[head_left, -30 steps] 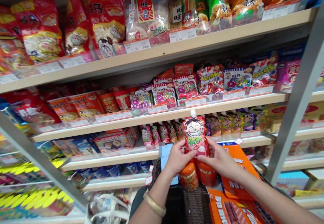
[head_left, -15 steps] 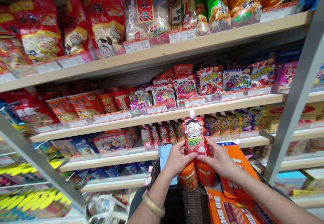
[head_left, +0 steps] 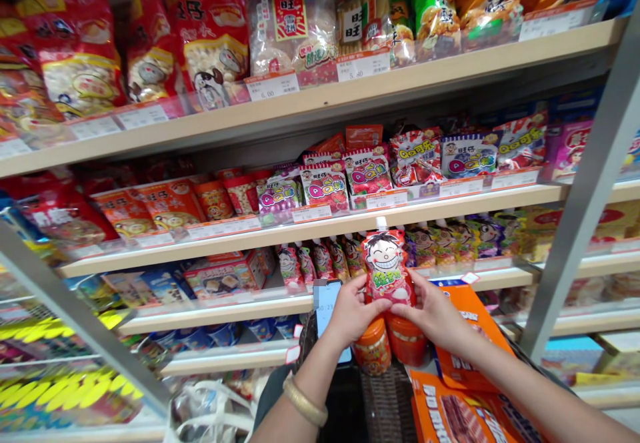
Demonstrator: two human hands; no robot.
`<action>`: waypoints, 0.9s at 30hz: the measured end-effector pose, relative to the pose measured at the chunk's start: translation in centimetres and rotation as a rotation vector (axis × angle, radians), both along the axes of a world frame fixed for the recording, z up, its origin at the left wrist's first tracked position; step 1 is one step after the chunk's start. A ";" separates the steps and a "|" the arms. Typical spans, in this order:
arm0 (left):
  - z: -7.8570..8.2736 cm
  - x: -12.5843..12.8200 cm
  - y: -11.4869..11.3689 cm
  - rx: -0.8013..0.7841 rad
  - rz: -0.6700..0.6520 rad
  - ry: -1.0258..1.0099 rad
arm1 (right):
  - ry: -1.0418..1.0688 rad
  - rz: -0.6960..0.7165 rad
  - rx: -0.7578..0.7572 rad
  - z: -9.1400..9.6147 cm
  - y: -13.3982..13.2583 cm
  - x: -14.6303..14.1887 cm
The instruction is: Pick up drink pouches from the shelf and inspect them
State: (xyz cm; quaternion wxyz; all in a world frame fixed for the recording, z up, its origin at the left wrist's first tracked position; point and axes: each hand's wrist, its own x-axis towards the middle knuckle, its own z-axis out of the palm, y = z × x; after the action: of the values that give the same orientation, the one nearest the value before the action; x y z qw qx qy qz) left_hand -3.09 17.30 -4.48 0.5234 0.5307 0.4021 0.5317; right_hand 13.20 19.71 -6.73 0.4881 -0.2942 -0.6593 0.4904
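Note:
A red spouted jelly pouch (head_left: 386, 263) with a white cap and a grinning cartoon face stands upright between my hands. My left hand (head_left: 357, 313) grips its lower left side, and my right hand (head_left: 433, 309) grips the lower right, thumbs meeting at the front. Just below the pouch are two orange-red lidded jars (head_left: 373, 349) in a dark woven basket (head_left: 377, 396). Orange snack packs (head_left: 465, 396) lie to the right under my right forearm. A phone (head_left: 329, 316) with a lit screen is left of the jars, partly behind my left wrist.
Behind my hands, a shelf holds a row of similar spouted pouches (head_left: 320, 259). Higher shelves carry gummy candy bags (head_left: 325, 186) and large red snack bags (head_left: 75, 56). A grey metal post (head_left: 580, 163) stands at right, another (head_left: 80, 323) at left. A white bag (head_left: 210, 409) is low on the left.
The view has shifted very slightly. Both hands keep the same hold on the pouch, and nothing else has visibly moved.

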 end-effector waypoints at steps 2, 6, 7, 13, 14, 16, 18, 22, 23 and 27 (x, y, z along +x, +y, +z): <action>0.0 0.0 0.0 0.002 -0.003 -0.001 | -0.009 -0.006 0.010 0.0 0.0 0.0; -0.1 0.0 0.1 0.004 -0.003 -0.013 | -0.031 -0.024 0.035 0.0 0.0 0.0; -0.1 0.0 0.1 0.007 0.000 -0.014 | -0.031 -0.024 0.035 0.0 0.0 0.1; -0.1 0.0 0.0 0.012 -0.002 0.007 | 0.014 -0.020 0.014 0.1 -0.2 0.0; -0.1 0.0 0.1 0.017 -0.008 0.013 | 0.023 -0.023 0.012 0.1 -0.2 -0.1; -0.2 0.1 0.2 0.036 -0.021 0.025 | 0.042 -0.041 0.006 0.0 -0.1 -0.1; -0.4 0.2 0.2 0.062 0.020 0.025 | 0.059 -0.081 0.005 0.0 0.0 -0.2; -0.8 0.9 -0.1 0.147 0.308 0.105 | 0.026 -0.203 0.033 0.3 -0.2 -0.2; -0.8 1.0 -0.3 0.186 0.374 0.152 | 0.007 -0.231 0.045 0.4 -0.4 -0.3; -0.8 1.4 -0.9 0.320 0.394 0.276 | -0.048 -0.297 0.108 0.5 -0.8 -0.5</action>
State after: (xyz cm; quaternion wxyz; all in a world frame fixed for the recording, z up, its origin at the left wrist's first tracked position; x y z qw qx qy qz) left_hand -1.65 16.39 -5.29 0.2600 0.5857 0.4757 0.6026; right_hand 12.72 18.87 -6.25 0.5545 -0.3732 -0.6456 0.3694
